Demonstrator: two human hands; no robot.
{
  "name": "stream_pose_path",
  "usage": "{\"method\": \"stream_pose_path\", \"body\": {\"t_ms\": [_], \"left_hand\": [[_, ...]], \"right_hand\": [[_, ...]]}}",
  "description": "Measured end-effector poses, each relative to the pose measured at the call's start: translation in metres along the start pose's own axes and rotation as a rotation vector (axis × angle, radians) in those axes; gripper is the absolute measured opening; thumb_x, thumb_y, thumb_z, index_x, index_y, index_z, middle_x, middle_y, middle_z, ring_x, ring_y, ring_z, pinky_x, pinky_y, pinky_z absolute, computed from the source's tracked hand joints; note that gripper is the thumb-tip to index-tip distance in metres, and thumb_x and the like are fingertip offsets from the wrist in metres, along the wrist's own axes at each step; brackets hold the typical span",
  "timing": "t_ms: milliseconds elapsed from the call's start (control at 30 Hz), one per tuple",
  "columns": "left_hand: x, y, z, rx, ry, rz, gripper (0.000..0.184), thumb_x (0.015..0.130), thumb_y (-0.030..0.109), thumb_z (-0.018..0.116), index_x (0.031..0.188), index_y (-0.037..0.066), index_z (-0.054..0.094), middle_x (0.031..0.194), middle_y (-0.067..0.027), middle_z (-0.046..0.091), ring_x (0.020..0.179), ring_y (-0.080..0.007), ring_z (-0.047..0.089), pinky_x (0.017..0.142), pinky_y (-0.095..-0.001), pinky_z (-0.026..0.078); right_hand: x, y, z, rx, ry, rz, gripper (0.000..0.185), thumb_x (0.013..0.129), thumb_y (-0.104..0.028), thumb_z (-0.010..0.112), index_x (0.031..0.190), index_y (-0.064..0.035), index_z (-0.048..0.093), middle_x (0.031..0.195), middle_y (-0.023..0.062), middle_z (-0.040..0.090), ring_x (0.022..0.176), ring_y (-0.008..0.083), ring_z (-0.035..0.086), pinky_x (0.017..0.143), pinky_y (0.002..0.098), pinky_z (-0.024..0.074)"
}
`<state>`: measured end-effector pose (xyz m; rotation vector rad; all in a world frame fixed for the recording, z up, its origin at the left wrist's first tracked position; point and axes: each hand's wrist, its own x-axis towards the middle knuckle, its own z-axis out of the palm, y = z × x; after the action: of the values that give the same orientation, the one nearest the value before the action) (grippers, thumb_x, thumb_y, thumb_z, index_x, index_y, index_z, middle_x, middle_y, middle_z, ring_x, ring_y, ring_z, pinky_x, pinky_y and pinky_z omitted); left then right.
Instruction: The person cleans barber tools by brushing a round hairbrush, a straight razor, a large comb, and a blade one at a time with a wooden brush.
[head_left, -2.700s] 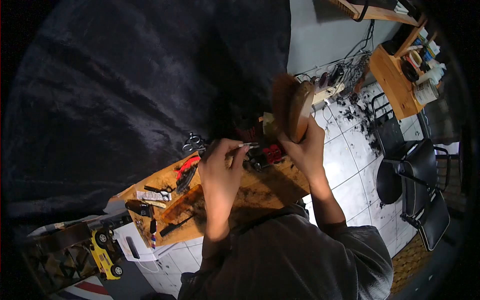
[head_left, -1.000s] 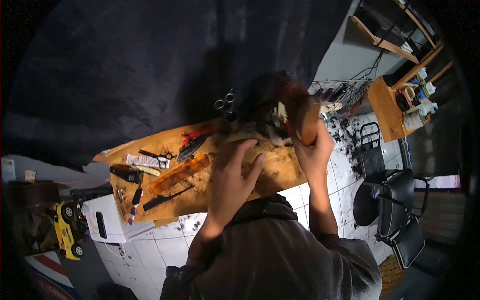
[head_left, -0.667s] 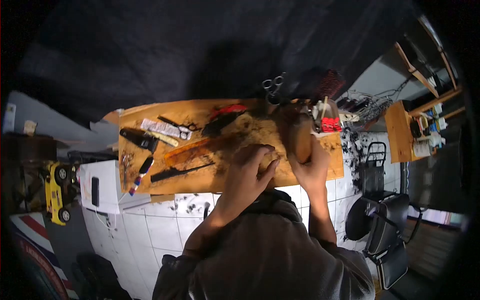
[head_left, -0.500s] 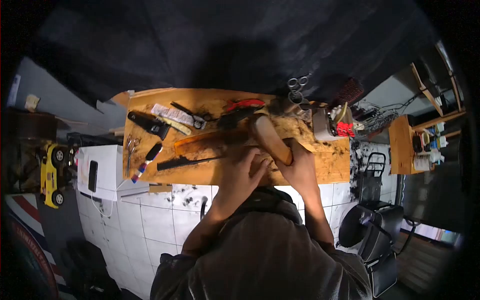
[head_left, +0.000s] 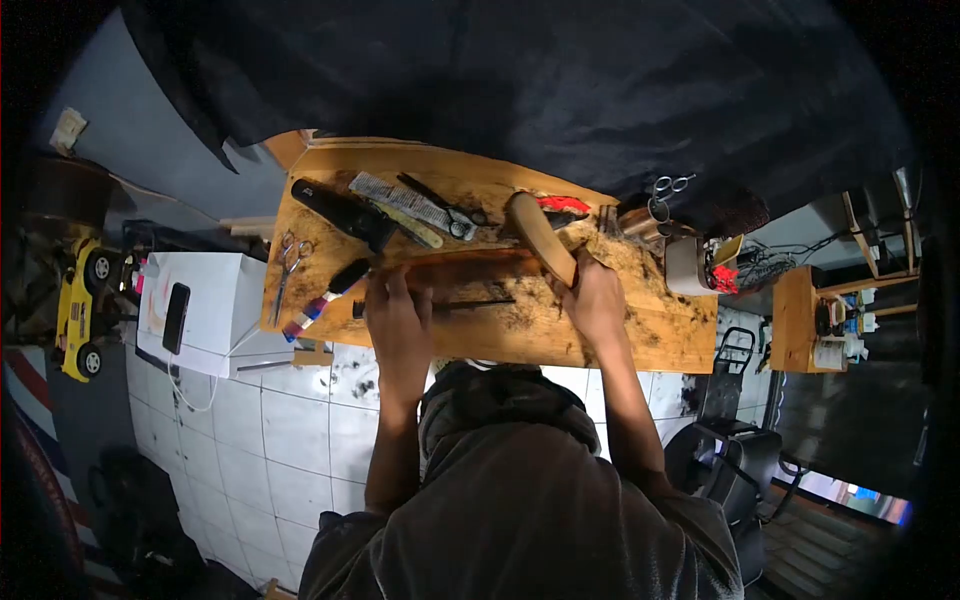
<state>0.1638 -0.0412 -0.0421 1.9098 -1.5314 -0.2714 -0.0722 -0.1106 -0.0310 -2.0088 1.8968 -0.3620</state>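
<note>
My right hand is closed around the lower end of a curved wooden brush, which tilts up and left over the table. Its bristles are hard to make out. My left hand has its fingers bent over the left end of a wide amber comb, which is blurred. A black comb lies just below it, partly behind that hand. Beyond are a black hair clipper, a pale comb, a yellowish comb and black scissors.
Cut hair is scattered over the wooden table. Silver scissors and a tricolour-handled brush lie at left. A holder with tools stands at right. A phone rests on a white box. A dark cloth hangs behind.
My left hand has moved left, away from my right hand, to the amber comb's left end. My right hand still holds the wooden brush. The whole view has shifted and turned slightly.
</note>
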Motion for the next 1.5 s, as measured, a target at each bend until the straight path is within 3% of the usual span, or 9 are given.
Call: {"method": "stream_pose_path", "body": {"t_ms": [400,533,567,700,1100,1233,1367,1467,1500], "left_hand": [[0.022,-0.037,0.007,-0.197,-0.191,-0.121,0.043,0.090,0.015,0.059,0.127,-0.003,0.045,0.105,-0.0271,0.058,0.091,-0.0431,0.060,0.076,-0.0476,0.049],[0.023,-0.042,0.004,-0.226,-0.246,-0.122,0.045,0.091,0.017,0.060,0.128,-0.003,0.045,0.106,-0.0251,0.059,0.092,-0.0384,0.062,0.077,-0.0427,0.050],[0.022,-0.047,0.006,-0.244,-0.239,-0.107,0.045,0.091,0.017,0.060,0.128,-0.003,0.045,0.106,-0.0245,0.059,0.091,-0.0372,0.062,0.078,-0.0420,0.050],[0.022,-0.049,0.005,-0.261,-0.248,-0.102,0.044,0.090,0.018,0.061,0.127,-0.002,0.046,0.106,-0.0214,0.060,0.091,-0.0326,0.062,0.078,-0.0401,0.050],[0.029,-0.037,-0.004,-0.289,-0.277,-0.008,0.045,0.096,0.028,0.055,0.130,0.000,0.047,0.115,-0.0168,0.058,0.090,-0.0219,0.061,0.080,-0.0331,0.049],[0.041,-0.028,-0.002,-0.493,-0.445,-0.060,0.042,0.100,0.029,0.049,0.130,0.001,0.050,0.122,-0.0159,0.056,0.095,-0.0170,0.061,0.080,-0.0311,0.051],[0.039,0.007,-0.011,-1.064,-0.646,-0.449,0.034,0.100,0.023,0.050,0.128,0.004,0.052,0.114,-0.0113,0.060,0.091,-0.0218,0.065,0.078,-0.0351,0.057],[0.035,-0.001,-0.001,-1.158,-0.706,-0.418,0.038,0.097,0.025,0.054,0.126,0.000,0.053,0.119,-0.0138,0.060,0.097,-0.0272,0.066,0.081,-0.0377,0.055],[0.034,0.001,0.001,-1.156,-0.701,-0.401,0.037,0.098,0.024,0.053,0.126,0.000,0.053,0.117,-0.0134,0.060,0.097,-0.0267,0.066,0.081,-0.0381,0.056]], "right_hand": [[-0.005,0.010,0.026,0.353,0.258,0.130,0.041,0.074,-0.017,0.075,0.103,0.0087,0.060,0.083,0.0292,0.064,0.079,0.0399,0.066,0.068,0.0410,0.0504],[-0.009,0.029,0.039,0.867,0.288,0.142,0.032,0.079,-0.009,0.071,0.104,0.0074,0.061,0.078,0.0132,0.068,0.069,0.0235,0.065,0.065,0.0358,0.0502],[-0.013,0.032,0.039,0.891,0.268,0.172,0.019,0.082,-0.009,0.070,0.094,0.0042,0.063,0.072,0.0034,0.064,0.057,0.0123,0.057,0.053,0.0297,0.0470],[-0.026,0.011,0.012,1.133,0.149,0.483,0.014,0.084,-0.014,0.071,0.081,-0.0034,0.063,0.060,-0.0029,0.055,0.041,0.0027,0.040,0.036,0.0204,0.0297],[-0.046,0.019,-0.004,1.413,0.241,0.398,0.012,0.082,-0.006,0.070,0.084,-0.0022,0.059,0.068,-0.0001,0.058,0.046,0.0038,0.044,0.040,0.0190,0.0321],[-0.051,0.025,-0.018,1.427,0.259,0.440,0.013,0.082,-0.006,0.070,0.081,-0.0039,0.057,0.064,-0.0026,0.052,0.046,0.0035,0.041,0.040,0.0198,0.0297],[-0.052,0.042,-0.021,1.437,0.256,0.410,0.017,0.083,-0.009,0.070,0.091,0.0010,0.058,0.070,0.0022,0.060,0.047,0.0040,0.045,0.040,0.0199,0.0337],[-0.057,0.035,-0.035,0.990,0.431,0.331,0.028,0.084,-0.015,0.071,0.100,0.0031,0.056,0.072,0.0047,0.060,0.054,0.0109,0.054,0.047,0.0244,0.0420],[-0.058,0.039,-0.030,0.602,0.604,0.256,0.040,0.084,-0.020,0.071,0.109,0.0045,0.052,0.080,0.0121,0.062,0.065,0.0194,0.059,0.058,0.0303,0.0486]]}}
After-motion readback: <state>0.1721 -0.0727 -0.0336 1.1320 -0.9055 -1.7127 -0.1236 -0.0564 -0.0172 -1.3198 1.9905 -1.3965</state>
